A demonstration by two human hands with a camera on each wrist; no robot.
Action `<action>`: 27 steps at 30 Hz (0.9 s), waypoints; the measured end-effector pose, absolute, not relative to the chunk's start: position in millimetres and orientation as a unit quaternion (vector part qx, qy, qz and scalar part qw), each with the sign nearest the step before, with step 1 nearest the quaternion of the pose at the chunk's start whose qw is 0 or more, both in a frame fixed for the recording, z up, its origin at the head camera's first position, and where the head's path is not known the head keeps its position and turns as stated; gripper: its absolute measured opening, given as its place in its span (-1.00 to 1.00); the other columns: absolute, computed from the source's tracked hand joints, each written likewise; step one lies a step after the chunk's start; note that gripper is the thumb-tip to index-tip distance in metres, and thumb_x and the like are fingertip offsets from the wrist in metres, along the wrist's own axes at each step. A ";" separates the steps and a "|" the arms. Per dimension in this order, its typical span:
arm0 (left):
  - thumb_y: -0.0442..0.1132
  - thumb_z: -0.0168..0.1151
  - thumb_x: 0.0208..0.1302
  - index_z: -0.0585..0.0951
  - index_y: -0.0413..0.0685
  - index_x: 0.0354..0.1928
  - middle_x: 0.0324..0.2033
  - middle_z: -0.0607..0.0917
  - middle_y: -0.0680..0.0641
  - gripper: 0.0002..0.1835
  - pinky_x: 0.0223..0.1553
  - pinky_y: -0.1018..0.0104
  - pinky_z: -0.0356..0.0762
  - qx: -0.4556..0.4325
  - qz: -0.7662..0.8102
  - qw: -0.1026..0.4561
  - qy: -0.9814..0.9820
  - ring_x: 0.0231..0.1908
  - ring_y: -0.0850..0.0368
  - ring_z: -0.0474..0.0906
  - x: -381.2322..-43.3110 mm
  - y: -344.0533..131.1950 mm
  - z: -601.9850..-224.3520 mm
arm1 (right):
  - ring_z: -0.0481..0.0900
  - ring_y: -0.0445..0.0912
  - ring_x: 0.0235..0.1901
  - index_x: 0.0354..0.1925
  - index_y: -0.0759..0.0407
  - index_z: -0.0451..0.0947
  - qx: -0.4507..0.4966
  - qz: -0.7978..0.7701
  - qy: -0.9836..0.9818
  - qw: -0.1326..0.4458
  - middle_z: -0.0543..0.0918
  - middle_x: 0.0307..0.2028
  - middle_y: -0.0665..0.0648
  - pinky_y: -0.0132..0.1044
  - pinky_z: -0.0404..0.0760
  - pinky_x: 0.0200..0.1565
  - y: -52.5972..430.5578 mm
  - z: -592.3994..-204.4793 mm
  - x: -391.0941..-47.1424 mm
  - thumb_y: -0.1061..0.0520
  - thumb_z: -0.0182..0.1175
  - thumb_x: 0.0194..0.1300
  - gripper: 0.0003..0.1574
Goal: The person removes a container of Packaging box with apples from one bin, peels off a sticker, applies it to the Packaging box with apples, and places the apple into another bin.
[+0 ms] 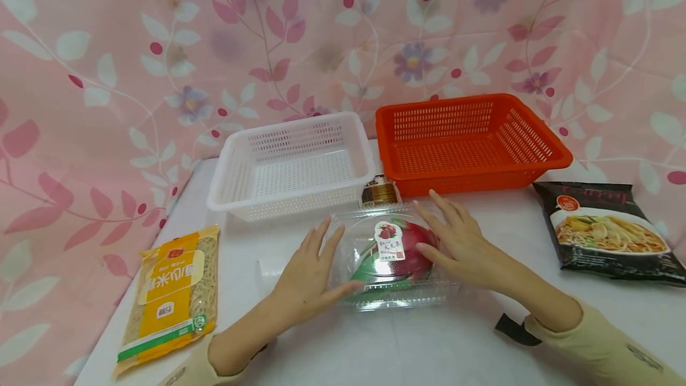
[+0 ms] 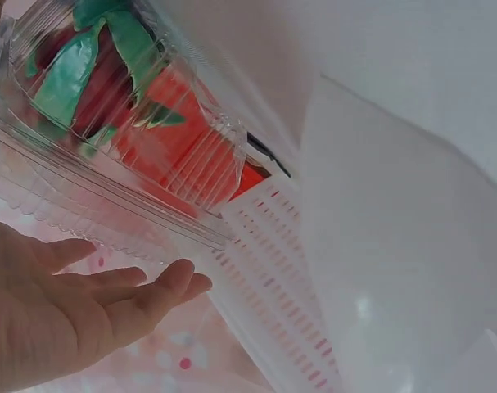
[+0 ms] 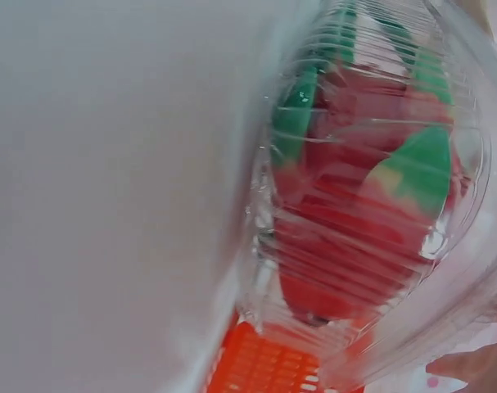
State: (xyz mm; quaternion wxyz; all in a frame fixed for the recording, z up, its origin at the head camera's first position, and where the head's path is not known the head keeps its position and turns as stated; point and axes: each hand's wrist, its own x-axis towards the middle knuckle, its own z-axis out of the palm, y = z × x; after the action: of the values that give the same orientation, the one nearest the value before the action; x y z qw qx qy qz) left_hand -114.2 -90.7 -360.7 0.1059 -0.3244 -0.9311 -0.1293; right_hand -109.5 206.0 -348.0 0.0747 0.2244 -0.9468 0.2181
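A clear plastic clamshell box (image 1: 354,240) lies on the white table in front of me, holding a red dragon fruit (image 1: 415,255) with green scales. A white label (image 1: 390,242) with red print is stuck on the lid. My left hand (image 1: 302,285) is at the box's left side, fingers spread, thumb at the near corner. In the left wrist view its extended fingers (image 2: 150,299) show beside the box rim. Over the right side of the lid reaches my right hand (image 1: 463,249), its fingers extended. Only a little of that hand appears in the right wrist view.
Behind the box stand a white plastic basket (image 1: 300,198) and a red one (image 1: 461,183), with a small brown container (image 1: 379,190) between them. A yellow noodle packet (image 1: 171,296) lies at left, a black food packet (image 1: 611,231) at right. A white rounded object (image 1: 270,270) sits by my left hand.
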 end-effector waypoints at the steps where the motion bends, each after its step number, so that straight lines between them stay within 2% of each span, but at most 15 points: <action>1: 0.46 -0.10 0.08 0.00 0.00 0.41 0.36 0.05 -0.21 -0.01 0.09 -0.14 0.27 -0.319 -0.134 0.097 -0.933 0.22 -0.32 0.17 -114.6 -91.5 -361.9 | -0.07 0.30 0.26 0.41 0.05 -0.04 0.219 0.221 -0.948 0.071 -0.07 0.36 0.33 0.36 -0.05 0.12 207.3 -348.5 -108.5 -0.12 0.15 0.20 -0.05; 4: 0.44 -0.08 0.10 -0.03 0.01 0.42 0.39 0.00 -0.16 -0.02 0.08 -0.11 0.29 -0.311 -0.154 0.073 -0.935 0.24 -0.24 0.16 -115.5 -93.9 -364.4 | -0.02 0.31 0.25 0.43 0.02 -0.10 0.206 0.229 -0.949 0.058 -0.10 0.37 0.29 0.37 -0.02 0.10 211.9 -350.0 -104.7 -0.13 0.12 0.21 -0.04; 8: 0.41 -0.06 0.12 -0.03 0.03 0.43 0.40 -0.06 -0.11 -0.04 -0.03 -0.01 0.42 -0.308 -0.168 0.056 -0.935 0.19 -0.13 0.29 -116.2 -95.6 -366.5 | 0.13 0.30 0.22 0.43 -0.05 -0.13 0.202 0.234 -0.950 0.034 -0.09 0.39 0.23 0.33 0.15 0.07 217.7 -352.7 -100.3 -0.20 0.05 0.26 -0.07; 12: 0.39 -0.06 0.14 0.00 0.04 0.42 0.41 -0.15 -0.07 -0.06 -0.30 0.19 0.50 -0.302 -0.165 0.039 -0.938 -0.06 -0.04 0.50 -115.7 -95.7 -367.2 | 0.28 0.29 0.16 0.43 -0.03 -0.08 0.200 0.251 -0.947 0.008 -0.13 0.40 0.20 0.27 0.33 -0.02 220.0 -355.6 -97.7 -0.26 0.02 0.26 -0.08; 16: 0.38 -0.06 0.15 -0.01 0.03 0.43 0.42 -0.27 -0.02 -0.07 -0.53 0.39 0.40 -0.296 -0.179 0.012 -0.938 -0.33 0.14 0.53 -114.5 -95.7 -366.9 | 0.47 0.27 -0.01 0.42 0.02 -0.05 0.201 0.272 -0.941 -0.005 -0.21 0.41 0.16 0.22 0.46 -0.15 218.1 -357.9 -96.0 -0.26 0.02 0.27 -0.09; 21: 0.37 -0.07 0.16 -0.05 0.02 0.43 0.41 -0.36 0.03 -0.07 -0.51 0.41 0.42 -0.293 -0.205 -0.018 -0.934 -0.43 0.21 0.52 -115.2 -93.3 -365.7 | 0.51 0.23 -0.07 0.42 0.07 -0.06 0.206 0.292 -0.934 -0.007 -0.25 0.41 0.18 0.18 0.50 -0.20 216.5 -356.7 -94.4 -0.19 0.04 0.28 -0.11; 27: 0.36 -0.07 0.18 -0.12 0.05 0.44 0.40 -0.42 0.02 -0.06 -0.51 0.39 0.45 -0.283 -0.229 -0.057 -0.930 -0.41 0.13 0.55 -113.1 -92.2 -364.4 | 0.43 0.27 0.00 0.41 0.13 -0.04 0.207 0.311 -0.927 -0.010 -0.26 0.40 0.19 0.17 0.49 -0.17 214.4 -358.1 -92.8 -0.15 0.06 0.29 -0.11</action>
State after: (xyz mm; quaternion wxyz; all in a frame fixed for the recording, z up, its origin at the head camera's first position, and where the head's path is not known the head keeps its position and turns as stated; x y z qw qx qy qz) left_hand -113.1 -92.2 -364.4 -0.0571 -0.2827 -0.9298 -0.2288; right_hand -92.8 214.4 -358.1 -0.0099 0.2068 -0.9275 0.3114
